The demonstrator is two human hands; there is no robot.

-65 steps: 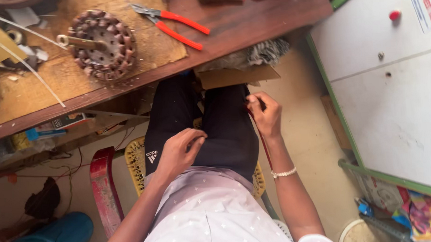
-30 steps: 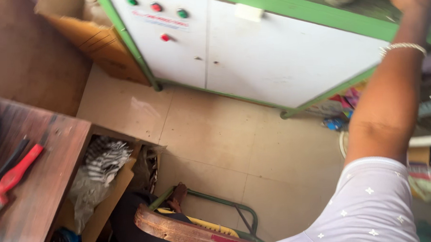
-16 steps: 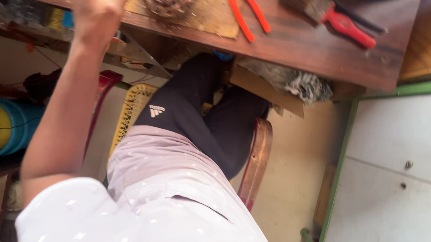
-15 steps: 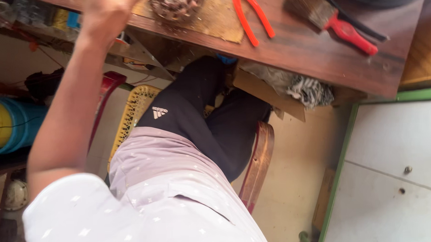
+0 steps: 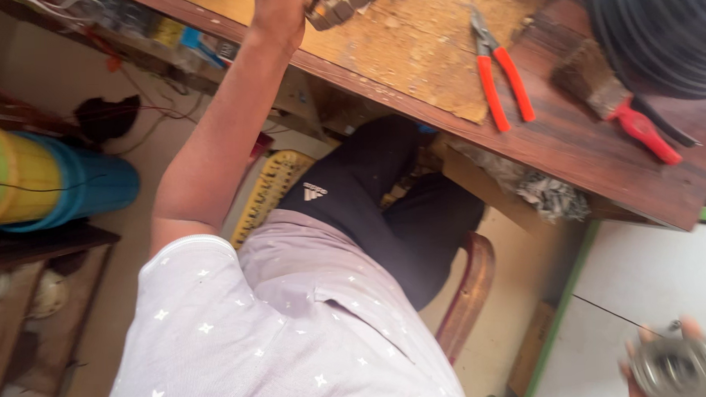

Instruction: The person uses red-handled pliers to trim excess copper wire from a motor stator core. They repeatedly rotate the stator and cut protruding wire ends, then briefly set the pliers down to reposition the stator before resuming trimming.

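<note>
Showing one seated person from above: pale star-print shirt (image 5: 279, 334) nearest, lower centre, then dark trousers (image 5: 392, 197) running under one wooden workbench (image 5: 570, 148). At the lower right corner, the right hand (image 5: 675, 363) closes its fingers around one round, blurred metal part (image 5: 678, 367), held over the white cabinet (image 5: 653, 282). One wooden chair edge (image 5: 466, 296) shows beside the legs. Farther off, on the bench top: one pair of red-handled pliers (image 5: 499, 72), one red-handled brush (image 5: 619, 103), one dark coil (image 5: 660, 27) at upper right. At the top edge, the left hand (image 5: 280, 13) rests against one metal stator (image 5: 338, 3); its grip is cut off and cannot be told. One blue-and-yellow roll (image 5: 47, 182) lies at left.
</note>
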